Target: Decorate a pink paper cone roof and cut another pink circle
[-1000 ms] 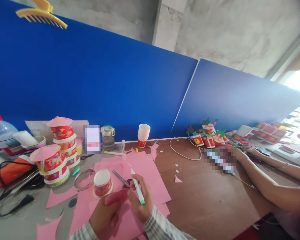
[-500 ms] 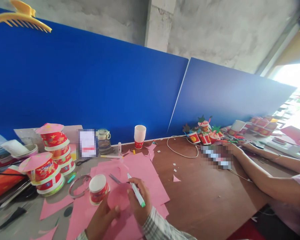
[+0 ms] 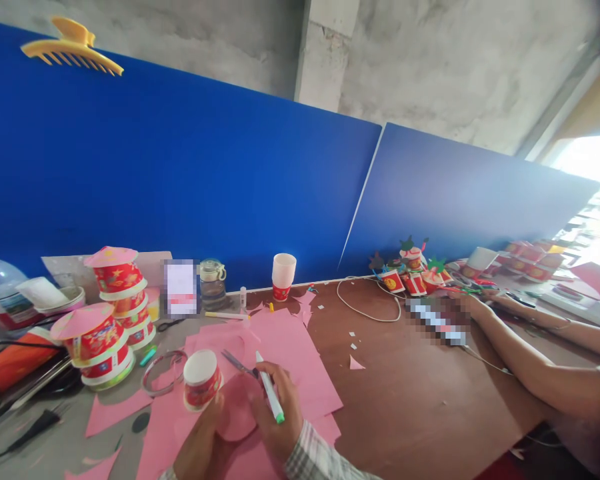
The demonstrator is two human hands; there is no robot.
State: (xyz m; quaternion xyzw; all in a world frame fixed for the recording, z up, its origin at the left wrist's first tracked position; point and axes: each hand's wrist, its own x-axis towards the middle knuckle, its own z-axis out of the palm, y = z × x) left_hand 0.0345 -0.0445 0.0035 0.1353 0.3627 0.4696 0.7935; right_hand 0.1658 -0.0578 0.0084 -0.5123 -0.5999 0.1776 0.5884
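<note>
My left hand point(image 3: 197, 440) is closed on the left edge of a round pink paper disc point(image 3: 237, 410). In my right hand point(image 3: 283, 407) is a white marker pen point(image 3: 269, 387) with a green end, tilted between the fingers. The right thumb also reaches the disc's right edge. Just beyond the disc are scissors point(image 3: 237, 362), blades pointing up and left; their handles are hidden behind the disc and my right hand. A red paper cup with a white base point(image 3: 201, 380) stands upside down beside my left hand. Pink paper sheets point(image 3: 300, 360) lie underneath.
Stacked red cups with pink paper tops point(image 3: 97, 347) stand at left, near a tape ring point(image 3: 165, 373). A glass jar point(image 3: 213, 283) and stacked cups point(image 3: 283, 277) line the blue partition point(image 3: 205, 167). At right, another person's arms point(image 3: 520, 340) rest by a phone and cup figures point(image 3: 413, 273).
The view has shifted slightly, moving everything a little right and down. The pink disc now lies flatter towards me and shows more fully; more of the scissors shows.
</note>
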